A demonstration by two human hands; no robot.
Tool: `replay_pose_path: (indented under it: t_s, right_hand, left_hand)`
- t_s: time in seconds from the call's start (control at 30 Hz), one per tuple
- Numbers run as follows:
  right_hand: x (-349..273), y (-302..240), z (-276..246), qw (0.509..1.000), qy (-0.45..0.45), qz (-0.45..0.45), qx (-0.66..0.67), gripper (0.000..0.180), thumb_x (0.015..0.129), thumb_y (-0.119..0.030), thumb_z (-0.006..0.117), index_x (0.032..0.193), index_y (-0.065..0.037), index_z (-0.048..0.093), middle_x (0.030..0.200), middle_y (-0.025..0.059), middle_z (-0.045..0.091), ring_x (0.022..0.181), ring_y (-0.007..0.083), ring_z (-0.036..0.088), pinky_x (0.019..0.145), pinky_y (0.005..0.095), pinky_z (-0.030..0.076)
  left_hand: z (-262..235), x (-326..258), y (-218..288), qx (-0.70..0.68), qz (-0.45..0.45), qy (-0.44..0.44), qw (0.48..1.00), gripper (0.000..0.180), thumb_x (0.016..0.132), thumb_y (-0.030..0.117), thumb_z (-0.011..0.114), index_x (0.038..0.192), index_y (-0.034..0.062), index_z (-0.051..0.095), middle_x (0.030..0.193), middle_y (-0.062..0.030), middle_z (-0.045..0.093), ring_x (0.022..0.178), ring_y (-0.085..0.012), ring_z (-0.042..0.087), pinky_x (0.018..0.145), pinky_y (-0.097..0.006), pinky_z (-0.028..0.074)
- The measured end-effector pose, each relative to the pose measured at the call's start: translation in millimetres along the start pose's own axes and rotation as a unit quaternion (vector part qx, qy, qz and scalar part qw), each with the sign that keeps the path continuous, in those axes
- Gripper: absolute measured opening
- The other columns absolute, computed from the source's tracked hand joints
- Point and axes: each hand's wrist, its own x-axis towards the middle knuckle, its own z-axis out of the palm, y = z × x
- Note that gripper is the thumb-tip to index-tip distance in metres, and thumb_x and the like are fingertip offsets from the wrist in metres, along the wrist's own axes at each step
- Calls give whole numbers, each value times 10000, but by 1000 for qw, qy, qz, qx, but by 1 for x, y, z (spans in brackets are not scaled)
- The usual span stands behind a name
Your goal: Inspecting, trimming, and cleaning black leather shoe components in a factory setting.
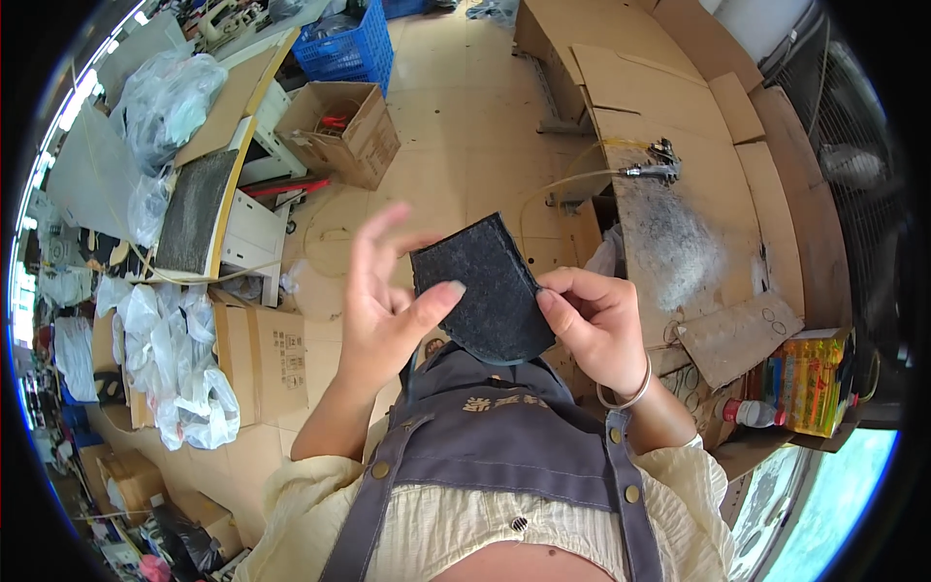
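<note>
Grey apron bib [504, 436] lies directly below both hands. Right hand [596, 325] pinches the right edge of the dark felt piece [490, 291] between thumb and fingers, wrist bent inward. Left hand [388, 301] presses its thumb on the felt's left edge, remaining fingers spread upward. Cardboard workbench [679, 145] stands beyond, to the right.

An open brown carton [341, 131] sits on the floor ahead-left of me, a printed one [264, 357] nearer, yellow packets [808, 380] far right
</note>
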Motion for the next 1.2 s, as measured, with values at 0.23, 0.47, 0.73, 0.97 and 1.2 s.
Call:
replay_pose_path:
  t_s: [0.23, 0.47, 0.73, 0.97, 1.2]
  right_hand:
    - [2, 0, 5, 995, 32, 15, 98, 106, 844, -7, 538, 912, 45, 601, 722, -18, 562, 628, 6, 471, 530, 175, 402]
    - [5, 5, 2, 937, 31, -271, -220, 204, 749, 99, 531, 911, 5, 612, 800, 64, 597, 580, 101, 548, 510, 225, 450]
    - [0, 8, -9, 995, 3, -85, 57, 387, 753, 96, 547, 1128, 3, 517, 1019, 124, 548, 773, 137, 578, 598, 231, 497]
    - [14, -6, -9, 886, 56, -401, -227, 360, 603, 11, 721, 953, -15, 642, 952, 132, 588, 695, 174, 577, 534, 255, 466]
    - [16, -6, -18, 879, 40, -408, -245, 259, 602, 45, 687, 852, -7, 642, 811, 84, 602, 592, 161, 568, 490, 252, 462]
  left_hand:
    - [9, -15, -5, -208, -282, -17, 936, 449, 732, 172, 711, 1081, -21, 506, 948, -54, 595, 867, -114, 570, 772, -237, 455]
    - [15, -4, 0, 155, 233, -108, 954, 231, 767, 68, 613, 997, 51, 627, 931, -68, 621, 709, -116, 595, 573, -206, 452]
    - [-2, -13, 14, 373, 497, -126, 773, 300, 612, 110, 698, 911, 114, 685, 988, -110, 608, 549, -123, 500, 461, -239, 266]
    - [10, -1, 0, 244, 471, -105, 841, 303, 624, 114, 693, 924, 160, 697, 963, -47, 618, 502, -63, 439, 431, -187, 291]
    - [19, -10, 9, -35, 157, -160, 974, 157, 737, -23, 647, 893, -25, 666, 1000, -159, 578, 817, -220, 608, 693, -271, 497]
